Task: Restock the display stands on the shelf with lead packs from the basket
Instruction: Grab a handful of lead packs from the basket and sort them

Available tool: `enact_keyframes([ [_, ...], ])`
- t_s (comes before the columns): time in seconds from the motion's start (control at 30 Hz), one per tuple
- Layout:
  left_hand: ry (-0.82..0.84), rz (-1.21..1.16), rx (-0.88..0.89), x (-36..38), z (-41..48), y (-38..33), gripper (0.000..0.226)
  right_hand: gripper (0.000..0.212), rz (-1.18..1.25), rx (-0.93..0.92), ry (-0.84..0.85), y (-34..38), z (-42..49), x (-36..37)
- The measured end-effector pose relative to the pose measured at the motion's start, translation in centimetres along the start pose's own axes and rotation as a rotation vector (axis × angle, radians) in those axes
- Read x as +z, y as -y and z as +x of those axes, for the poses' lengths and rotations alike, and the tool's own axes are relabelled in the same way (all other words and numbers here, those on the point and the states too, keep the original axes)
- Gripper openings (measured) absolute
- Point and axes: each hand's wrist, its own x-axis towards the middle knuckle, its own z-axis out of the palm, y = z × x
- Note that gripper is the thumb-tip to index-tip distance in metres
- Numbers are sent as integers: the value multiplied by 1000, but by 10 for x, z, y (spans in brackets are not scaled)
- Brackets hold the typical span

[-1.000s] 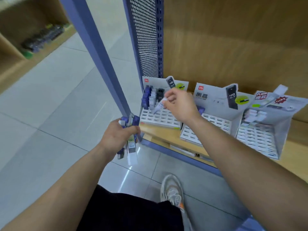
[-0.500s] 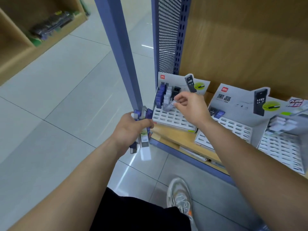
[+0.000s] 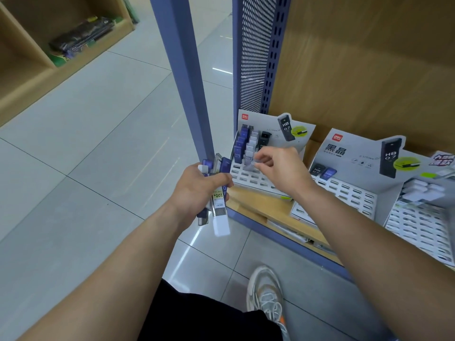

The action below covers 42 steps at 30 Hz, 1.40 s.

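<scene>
My left hand [image 3: 197, 190] grips a bundle of lead packs [image 3: 218, 193], blue, grey and white, in front of the shelf's corner. My right hand [image 3: 278, 168] pinches one pale lead pack [image 3: 253, 163] over the slotted tray of the left display stand [image 3: 268, 153]. That stand holds rows of blue, white and black packs at its back left. A second display stand [image 3: 349, 173] to the right holds two packs, one black and one blue. A third display stand [image 3: 423, 212] at the far right carries white packs.
The stands sit on a low wooden shelf [image 3: 258, 205] with a blue edge. A blue post [image 3: 182, 77] and a perforated blue side panel [image 3: 256, 52] rise just left of the stands. Another wooden shelf unit [image 3: 49, 45] stands across the tiled aisle. My shoe [image 3: 268, 296] is below.
The view has swung left, so the stands sit further right. My right hand has come down with the pale pack from the filled rows to the tray's slots. My left hand keeps its bundle.
</scene>
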Motion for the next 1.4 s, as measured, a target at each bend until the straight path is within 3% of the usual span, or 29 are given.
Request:
enact_keyframes([
  [0.2,-10,-24,-15,-3,-2,-3,6,21,-49,-67,-79,1,14,9],
  [0.37,0,-31,-16,-4,2,-2,4,8,64,-17,-130,8,21,15],
  [0.53,7,-14,-14,-3,3,-2,5,5,-21,-34,-101,4,22,27],
  [0.7,72,-101,4,2,3,-6,15,15,-4,35,-142,16,8,3],
  [0.77,124,-133,21,7,1,-10,11,16,185,98,-151,29,-11,-14],
  [0.83,183,-124,44,13,-1,-13,5,15,469,206,-44,44,-30,-28],
  [0.97,269,-110,76,25,-10,-20,5,19,686,313,114,58,-50,-49],
  [1.23,291,-119,106,46,-21,-35,14,20,860,371,54,58,-57,-72],
  [1.4,269,-121,110,56,-20,-41,11,18,922,398,-120,51,-58,-81],
])
